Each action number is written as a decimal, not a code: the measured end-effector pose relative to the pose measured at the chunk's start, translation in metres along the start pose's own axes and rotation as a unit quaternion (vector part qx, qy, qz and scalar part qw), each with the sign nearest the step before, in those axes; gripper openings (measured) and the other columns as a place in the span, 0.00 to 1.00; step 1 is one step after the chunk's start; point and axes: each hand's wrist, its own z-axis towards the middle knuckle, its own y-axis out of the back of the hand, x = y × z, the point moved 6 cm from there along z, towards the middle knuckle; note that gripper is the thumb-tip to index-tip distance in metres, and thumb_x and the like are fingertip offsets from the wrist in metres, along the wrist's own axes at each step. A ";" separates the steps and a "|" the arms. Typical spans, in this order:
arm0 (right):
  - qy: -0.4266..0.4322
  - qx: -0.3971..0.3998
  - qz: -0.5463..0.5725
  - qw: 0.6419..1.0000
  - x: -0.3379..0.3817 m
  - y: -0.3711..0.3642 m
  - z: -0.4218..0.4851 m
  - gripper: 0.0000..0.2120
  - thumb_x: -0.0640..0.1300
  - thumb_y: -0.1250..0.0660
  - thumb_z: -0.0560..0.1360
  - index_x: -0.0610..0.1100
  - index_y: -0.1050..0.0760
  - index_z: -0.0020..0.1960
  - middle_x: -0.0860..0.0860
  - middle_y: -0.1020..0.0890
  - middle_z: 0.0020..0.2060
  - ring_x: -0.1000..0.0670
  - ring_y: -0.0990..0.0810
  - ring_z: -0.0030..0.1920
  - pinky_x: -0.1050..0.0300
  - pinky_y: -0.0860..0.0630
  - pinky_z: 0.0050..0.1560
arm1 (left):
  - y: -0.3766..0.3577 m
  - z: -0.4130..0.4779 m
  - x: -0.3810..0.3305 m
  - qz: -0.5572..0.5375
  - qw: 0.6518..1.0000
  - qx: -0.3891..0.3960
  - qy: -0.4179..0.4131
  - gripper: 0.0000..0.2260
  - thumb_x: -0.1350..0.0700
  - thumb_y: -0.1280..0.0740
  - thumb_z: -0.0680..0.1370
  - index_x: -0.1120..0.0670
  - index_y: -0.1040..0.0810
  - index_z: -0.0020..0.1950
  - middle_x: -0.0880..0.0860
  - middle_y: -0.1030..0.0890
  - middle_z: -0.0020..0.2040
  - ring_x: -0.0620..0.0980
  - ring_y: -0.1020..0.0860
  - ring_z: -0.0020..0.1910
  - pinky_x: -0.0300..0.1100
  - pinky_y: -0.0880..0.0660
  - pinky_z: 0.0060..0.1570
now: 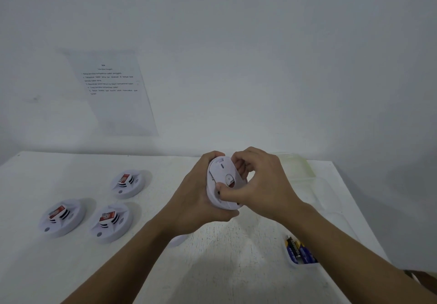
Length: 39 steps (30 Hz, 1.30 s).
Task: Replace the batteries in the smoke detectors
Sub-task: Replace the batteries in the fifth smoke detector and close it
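- Head view: the left hand point(201, 195) curls round the rim of a white smoke detector point(217, 173), held on edge above the middle of the table point(212, 268).
- The right hand point(262, 185) pinches the detector's back between thumb and fingers.
- Three other detectors point(128, 183) point(62, 216) point(110, 221) lie on the table's left.
- Batteries point(299, 251) sit in a small tray point(303, 267) on the right.

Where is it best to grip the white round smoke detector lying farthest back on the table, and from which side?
Probably from above, fingers on opposite sides of the outer rim of that white round smoke detector. It lies flat, face up, nothing touching it.
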 end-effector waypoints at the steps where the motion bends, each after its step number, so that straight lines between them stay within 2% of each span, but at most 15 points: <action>1: 0.004 0.002 0.002 1.000 0.001 0.000 -0.001 0.23 0.64 0.31 0.58 0.47 0.21 0.42 0.53 0.22 0.36 0.53 0.24 0.39 0.57 0.25 0.38 | 0.000 -0.001 -0.001 0.005 1.000 0.004 -0.010 0.39 0.59 0.21 0.69 0.59 0.37 0.75 0.55 0.27 0.69 0.39 0.23 0.59 0.36 0.27 0.66; 3: 0.016 0.013 0.001 1.000 0.003 -0.002 -0.001 0.23 0.64 0.31 0.57 0.47 0.22 0.43 0.54 0.23 0.37 0.53 0.25 0.39 0.58 0.25 0.39 | 0.001 -0.005 -0.007 0.045 0.998 0.009 -0.032 0.39 0.55 0.18 0.66 0.45 0.34 0.71 0.41 0.24 0.65 0.38 0.23 0.61 0.35 0.25 0.64; 6: 0.025 0.018 0.005 1.000 0.004 -0.001 0.000 0.24 0.63 0.29 0.58 0.46 0.21 0.45 0.53 0.22 0.38 0.53 0.24 0.40 0.55 0.24 0.40 | 0.006 -0.011 -0.020 0.052 0.997 -0.003 -0.055 0.36 0.49 0.19 0.62 0.39 0.32 0.64 0.29 0.23 0.57 0.35 0.23 0.60 0.27 0.25 0.53; 8: 0.028 0.022 -0.002 0.999 0.005 0.000 -0.001 0.25 0.62 0.27 0.60 0.47 0.19 0.49 0.54 0.20 0.41 0.54 0.22 0.42 0.56 0.23 0.41 | 0.006 -0.009 -0.023 0.063 0.996 -0.008 -0.057 0.37 0.48 0.20 0.62 0.41 0.32 0.66 0.32 0.22 0.59 0.38 0.23 0.61 0.29 0.24 0.55; 11: 0.028 0.016 0.004 0.999 0.003 0.001 -0.004 0.28 0.59 0.24 0.63 0.50 0.19 0.60 0.58 0.19 0.48 0.57 0.22 0.48 0.65 0.23 0.44 | 0.009 -0.007 -0.019 0.057 0.996 -0.018 -0.058 0.39 0.53 0.19 0.65 0.48 0.33 0.71 0.43 0.23 0.65 0.42 0.25 0.65 0.37 0.25 0.65; 14: 0.039 0.014 0.031 0.999 0.003 0.000 -0.006 0.23 0.56 0.23 0.67 0.52 0.18 0.61 0.58 0.20 0.50 0.57 0.22 0.52 0.70 0.25 0.46 | 0.011 -0.006 -0.017 0.043 0.998 -0.013 -0.054 0.38 0.59 0.20 0.67 0.55 0.34 0.73 0.50 0.24 0.67 0.46 0.25 0.66 0.44 0.25 0.67; 16: 0.030 0.016 0.031 0.999 0.003 -0.001 -0.008 0.21 0.55 0.22 0.68 0.53 0.17 0.60 0.57 0.21 0.48 0.57 0.22 0.50 0.70 0.25 0.47 | 0.011 -0.004 -0.014 0.051 0.997 -0.009 -0.048 0.38 0.57 0.19 0.68 0.56 0.34 0.73 0.53 0.24 0.68 0.52 0.25 0.67 0.47 0.24 0.67; 18: 0.017 0.019 0.030 0.999 0.003 -0.002 -0.008 0.20 0.56 0.22 0.69 0.53 0.17 0.60 0.57 0.22 0.45 0.56 0.22 0.48 0.67 0.24 0.47 | 0.012 -0.005 -0.016 0.037 0.999 -0.011 -0.038 0.40 0.49 0.20 0.69 0.57 0.36 0.74 0.55 0.25 0.69 0.52 0.24 0.65 0.49 0.25 0.67; 21: -0.002 0.029 0.019 0.999 0.002 -0.002 -0.006 0.22 0.61 0.24 0.68 0.54 0.16 0.59 0.56 0.21 0.44 0.56 0.21 0.45 0.59 0.21 0.46 | 0.011 -0.006 -0.023 0.073 0.996 -0.011 -0.055 0.44 0.52 0.17 0.65 0.50 0.38 0.76 0.45 0.24 0.67 0.46 0.24 0.64 0.37 0.25 0.62; 23: -0.017 0.040 0.013 0.999 0.002 -0.004 -0.004 0.23 0.63 0.25 0.67 0.55 0.16 0.59 0.56 0.20 0.44 0.56 0.21 0.45 0.57 0.21 0.47 | 0.013 -0.007 -0.028 0.093 0.993 -0.019 -0.069 0.46 0.54 0.17 0.64 0.47 0.38 0.76 0.43 0.24 0.66 0.45 0.24 0.65 0.35 0.26 0.60; 27: -0.035 0.040 0.001 0.999 0.000 -0.007 -0.004 0.24 0.65 0.26 0.67 0.55 0.16 0.58 0.56 0.18 0.45 0.56 0.19 0.45 0.55 0.19 0.49 | 0.011 -0.005 -0.016 0.083 0.995 -0.010 -0.051 0.44 0.58 0.18 0.66 0.49 0.38 0.76 0.44 0.26 0.68 0.45 0.25 0.66 0.39 0.26 0.65; 30: -0.053 0.047 0.010 0.997 -0.005 -0.007 -0.004 0.24 0.65 0.26 0.65 0.55 0.16 0.58 0.54 0.18 0.42 0.54 0.19 0.43 0.52 0.20 0.48 | 0.011 -0.003 0.000 0.060 0.997 -0.003 -0.042 0.36 0.70 0.25 0.72 0.61 0.38 0.75 0.58 0.28 0.71 0.48 0.26 0.66 0.51 0.28 0.70; 33: -0.065 0.079 -0.013 0.995 -0.006 -0.009 -0.004 0.25 0.65 0.27 0.67 0.56 0.18 0.61 0.53 0.18 0.41 0.54 0.20 0.43 0.54 0.21 0.50 | 0.012 0.000 0.002 0.066 0.996 -0.008 -0.066 0.37 0.65 0.20 0.69 0.57 0.35 0.73 0.53 0.25 0.67 0.48 0.24 0.65 0.43 0.26 0.68; 36: -0.078 0.127 0.009 0.989 -0.010 -0.009 -0.005 0.26 0.63 0.24 0.66 0.57 0.19 0.62 0.55 0.18 0.44 0.56 0.20 0.44 0.54 0.20 0.51 | 0.012 -0.002 -0.008 0.056 0.994 -0.013 -0.090 0.36 0.57 0.19 0.67 0.47 0.33 0.70 0.45 0.23 0.64 0.45 0.24 0.62 0.40 0.24 0.64; 39: -0.076 0.123 0.024 0.989 -0.013 -0.004 -0.002 0.27 0.62 0.22 0.63 0.57 0.17 0.60 0.57 0.17 0.43 0.57 0.19 0.43 0.55 0.19 0.50 | 0.011 -0.003 -0.015 0.064 0.992 -0.012 -0.107 0.35 0.52 0.19 0.64 0.42 0.32 0.66 0.38 0.23 0.59 0.46 0.23 0.61 0.34 0.23 0.59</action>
